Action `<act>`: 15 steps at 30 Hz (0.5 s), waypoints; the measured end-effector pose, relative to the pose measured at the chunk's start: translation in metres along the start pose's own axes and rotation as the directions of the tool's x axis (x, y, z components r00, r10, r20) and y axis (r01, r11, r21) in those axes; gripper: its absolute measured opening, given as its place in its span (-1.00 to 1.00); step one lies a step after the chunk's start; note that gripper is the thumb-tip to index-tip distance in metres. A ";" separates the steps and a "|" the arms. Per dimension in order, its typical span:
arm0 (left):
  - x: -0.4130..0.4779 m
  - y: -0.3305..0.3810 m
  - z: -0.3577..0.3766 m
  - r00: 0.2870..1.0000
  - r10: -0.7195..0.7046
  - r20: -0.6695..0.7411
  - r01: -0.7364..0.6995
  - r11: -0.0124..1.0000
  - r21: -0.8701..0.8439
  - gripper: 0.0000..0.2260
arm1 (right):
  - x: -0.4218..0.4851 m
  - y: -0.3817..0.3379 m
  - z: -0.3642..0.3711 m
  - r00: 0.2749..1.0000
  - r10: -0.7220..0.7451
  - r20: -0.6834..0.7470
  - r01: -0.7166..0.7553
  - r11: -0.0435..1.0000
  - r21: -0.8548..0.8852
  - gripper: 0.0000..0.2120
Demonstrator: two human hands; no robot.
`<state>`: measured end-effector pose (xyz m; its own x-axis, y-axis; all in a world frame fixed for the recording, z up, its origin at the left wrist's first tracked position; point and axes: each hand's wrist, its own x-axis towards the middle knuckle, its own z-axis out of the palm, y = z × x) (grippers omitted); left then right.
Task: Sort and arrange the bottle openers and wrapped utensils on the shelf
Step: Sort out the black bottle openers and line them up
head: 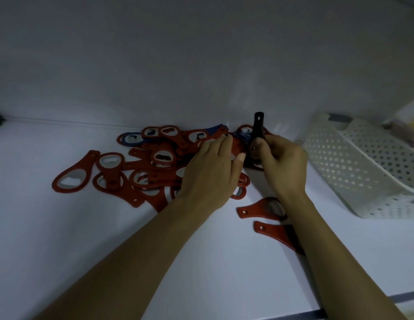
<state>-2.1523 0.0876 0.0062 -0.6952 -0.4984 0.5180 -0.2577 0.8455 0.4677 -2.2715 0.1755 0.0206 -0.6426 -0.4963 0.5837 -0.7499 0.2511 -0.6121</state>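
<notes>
now, from the head view, my right hand [282, 162] pinches the black opener [258, 128] upright at the far edge of the red pile [136, 167] on the shelf [85, 239]; my left hand [210, 167] lies flat on that pile, fingers straight, holding nothing. i judge i'm sorting by colour. next the black one needs its own spot, clear of the reds, perhaps toward the white basket [363, 167].

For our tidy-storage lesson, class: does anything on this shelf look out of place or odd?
Yes. The flat red plastic-coated bottle openers lie in a jumbled, overlapping heap, with a few blue openers mixed in. Two stray red openers lie apart near the right forearm. The right hand holds the lone black opener upright.
</notes>
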 end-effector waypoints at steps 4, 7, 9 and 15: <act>0.009 0.016 -0.009 0.990 -0.119 0.080 0.144 0.779 -0.610 -0.51 | -0.008 -0.023 0.005 0.970 -0.133 0.205 0.017 0.873 0.487 -0.80; 0.012 0.012 -0.009 0.953 -0.291 0.088 0.246 0.569 -0.785 -0.69 | -0.007 -0.024 0.008 0.939 -0.074 0.336 -0.130 0.829 0.544 -0.73; 0.013 0.008 -0.009 0.930 -0.355 0.096 0.269 0.479 -0.836 -0.84 | 0.000 -0.019 0.005 0.964 0.106 0.246 -0.228 0.807 0.544 -0.71; 0.011 0.015 -0.008 0.870 -0.305 0.387 0.413 0.025 -0.910 -0.83 | 0.014 0.037 -0.008 0.929 0.317 0.193 -0.200 0.865 -0.459 -0.68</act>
<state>-2.1579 0.0935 0.0247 -0.7863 -0.6171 0.0310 0.3169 -0.3597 0.8776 -2.3096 0.1844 0.0100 -0.8039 -0.5419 0.2451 -0.5929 0.6983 -0.4011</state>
